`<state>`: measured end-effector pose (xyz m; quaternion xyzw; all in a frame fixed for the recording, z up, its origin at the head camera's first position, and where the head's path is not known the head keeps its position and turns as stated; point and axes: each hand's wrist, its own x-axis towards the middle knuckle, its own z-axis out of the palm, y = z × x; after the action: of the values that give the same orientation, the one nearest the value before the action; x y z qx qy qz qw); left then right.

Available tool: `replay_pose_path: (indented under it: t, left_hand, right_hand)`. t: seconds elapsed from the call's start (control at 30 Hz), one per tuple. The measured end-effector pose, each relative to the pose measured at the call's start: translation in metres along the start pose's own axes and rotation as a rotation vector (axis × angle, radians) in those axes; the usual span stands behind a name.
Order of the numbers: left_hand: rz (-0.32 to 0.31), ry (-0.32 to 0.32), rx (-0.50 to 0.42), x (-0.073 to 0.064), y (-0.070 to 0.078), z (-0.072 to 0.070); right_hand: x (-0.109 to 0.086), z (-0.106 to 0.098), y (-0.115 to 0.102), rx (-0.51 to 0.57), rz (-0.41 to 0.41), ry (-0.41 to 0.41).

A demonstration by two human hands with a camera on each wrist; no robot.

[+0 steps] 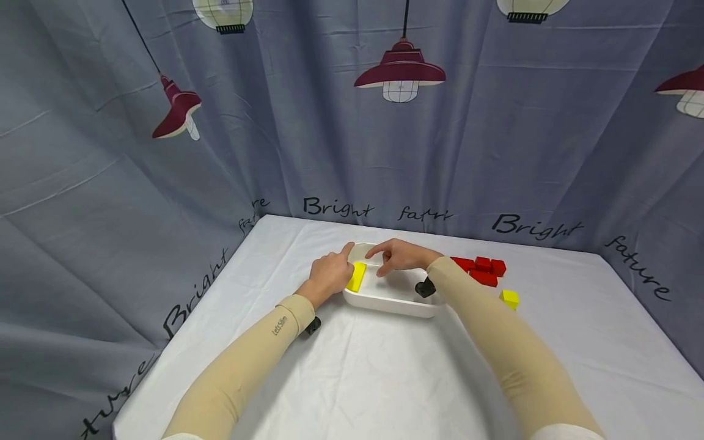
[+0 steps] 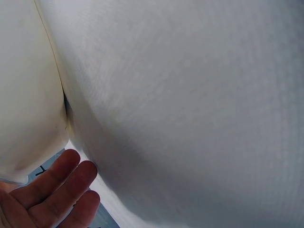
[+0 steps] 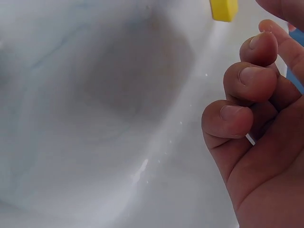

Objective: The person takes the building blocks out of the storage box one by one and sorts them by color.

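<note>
A white oblong tray (image 1: pixel 389 305) sits on the table, with a yellow block (image 1: pixel 357 276) lying inside its left end. My left hand (image 1: pixel 330 273) grips the tray's left end, its thumb beside the yellow block and its index finger pointing along the rim. In the left wrist view, the other fingers (image 2: pixel 66 178) stay outside, close under the tray's wall (image 2: pixel 28 90). Over the tray's inside, my right hand (image 1: pixel 401 255) holds nothing. Its index finger and thumb are spread apart, and the remaining fingers (image 3: pixel 232 118) are loosely bent in the right wrist view.
Several red blocks (image 1: pixel 484 278) lie right of the tray, partly hidden by the right sleeve. Nearer me is another yellow block (image 1: pixel 509 298). A white cloth covers the table (image 1: pixel 352 379), and a grey printed curtain (image 1: pixel 330 134) hangs behind it.
</note>
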<state>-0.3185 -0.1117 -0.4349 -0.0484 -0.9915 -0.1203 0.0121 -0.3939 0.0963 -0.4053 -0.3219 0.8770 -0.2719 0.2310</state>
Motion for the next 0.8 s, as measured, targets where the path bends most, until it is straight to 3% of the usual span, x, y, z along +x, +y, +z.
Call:
replay_pose_path:
  t: [0.8]
  left_hand:
    - [0.003, 0.009, 0.014, -0.001, 0.000, 0.001]
  right_hand:
    - [0.027, 0.019, 0.004, -0.049, -0.033, -0.049]
